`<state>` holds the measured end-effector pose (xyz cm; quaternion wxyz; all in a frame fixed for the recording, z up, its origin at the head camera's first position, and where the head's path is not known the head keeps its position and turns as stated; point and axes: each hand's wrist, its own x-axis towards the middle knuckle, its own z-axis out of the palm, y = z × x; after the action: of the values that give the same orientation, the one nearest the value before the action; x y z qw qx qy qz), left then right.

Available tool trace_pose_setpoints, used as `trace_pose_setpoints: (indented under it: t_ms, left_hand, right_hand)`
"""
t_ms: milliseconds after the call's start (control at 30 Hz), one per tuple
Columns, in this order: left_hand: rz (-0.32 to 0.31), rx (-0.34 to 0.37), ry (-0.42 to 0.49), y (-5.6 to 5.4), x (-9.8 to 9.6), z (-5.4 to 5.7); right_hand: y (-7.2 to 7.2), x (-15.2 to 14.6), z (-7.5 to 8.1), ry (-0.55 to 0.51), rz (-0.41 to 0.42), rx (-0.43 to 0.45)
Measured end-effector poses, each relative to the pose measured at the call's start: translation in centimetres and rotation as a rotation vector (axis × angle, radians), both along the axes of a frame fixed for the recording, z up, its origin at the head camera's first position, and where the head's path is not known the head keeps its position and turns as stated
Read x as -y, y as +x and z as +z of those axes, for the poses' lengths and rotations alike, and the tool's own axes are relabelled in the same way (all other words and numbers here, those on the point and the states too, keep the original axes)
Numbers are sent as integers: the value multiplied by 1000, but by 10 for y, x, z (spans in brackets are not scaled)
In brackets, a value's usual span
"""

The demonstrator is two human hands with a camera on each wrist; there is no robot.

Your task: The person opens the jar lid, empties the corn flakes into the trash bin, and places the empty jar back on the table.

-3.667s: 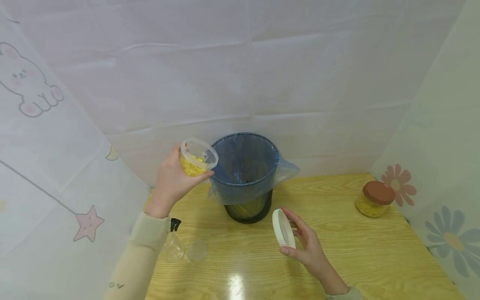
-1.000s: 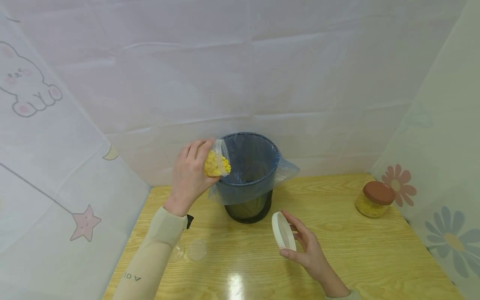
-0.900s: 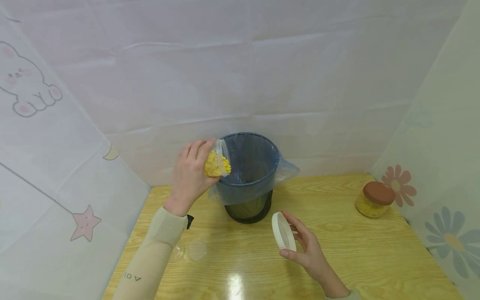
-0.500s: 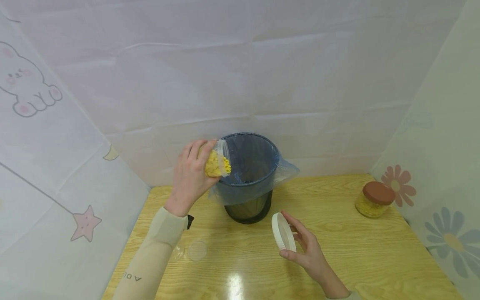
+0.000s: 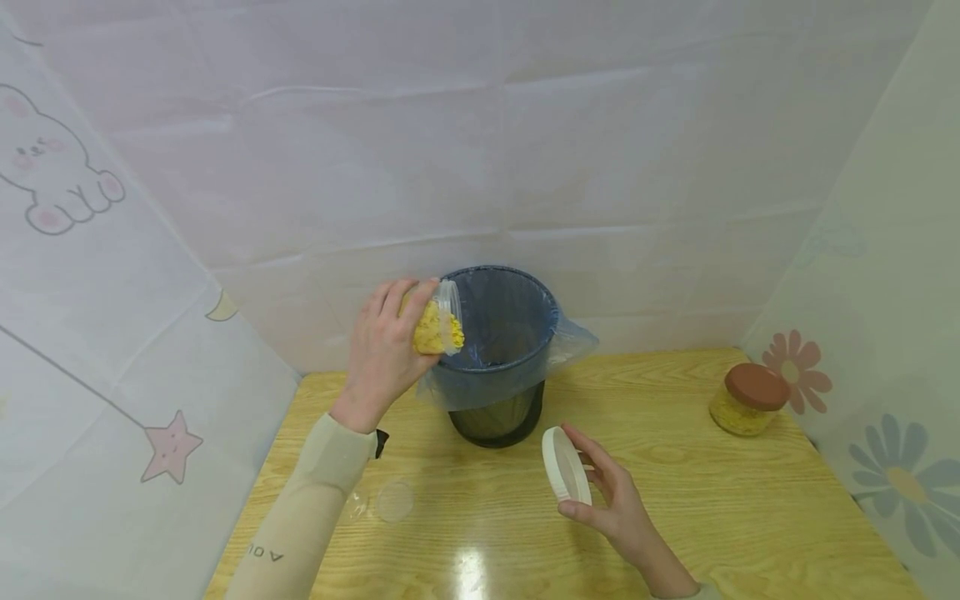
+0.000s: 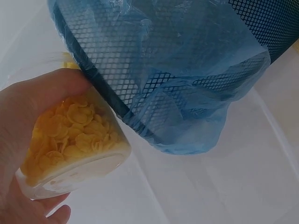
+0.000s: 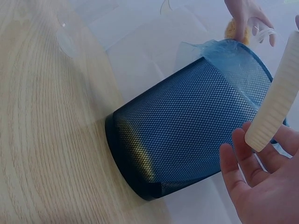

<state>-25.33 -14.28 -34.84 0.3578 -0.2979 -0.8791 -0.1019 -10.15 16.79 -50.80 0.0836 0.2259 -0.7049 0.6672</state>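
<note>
Holding tilted jar (image 5: 432, 330) in left grip (image 5: 382, 346), white lid (image 5: 566, 467) in right grip (image 5: 618, 502), sleeve lettering (image 5: 266, 553) unclear.

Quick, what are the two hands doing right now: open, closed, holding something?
Left hand: holding a tilted tub of yellow flakes by the bin.
Right hand: holding a white lid.

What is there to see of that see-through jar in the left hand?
The jar looks like clear plastic, with a round base and an open, lidless mouth. Yellow flakes sit inside, bunched toward the mouth's lower edge. It is tipped sideways in the left hand's grip, mouth facing the bin. Whether it touches the bin is hard to tell.
</note>
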Motion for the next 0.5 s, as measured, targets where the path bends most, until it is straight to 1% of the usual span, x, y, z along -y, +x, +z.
trace_pose_setpoints:
  t_ms: [267,500]
  left_hand:
    - [5,-13,-5,-1,-1,-1]
    - [3,-3,-1,-1,-2,0]
  right_hand:
    - [0,-1,-1,-3,2,4]
    - [0,-1,-1,2,2,6]
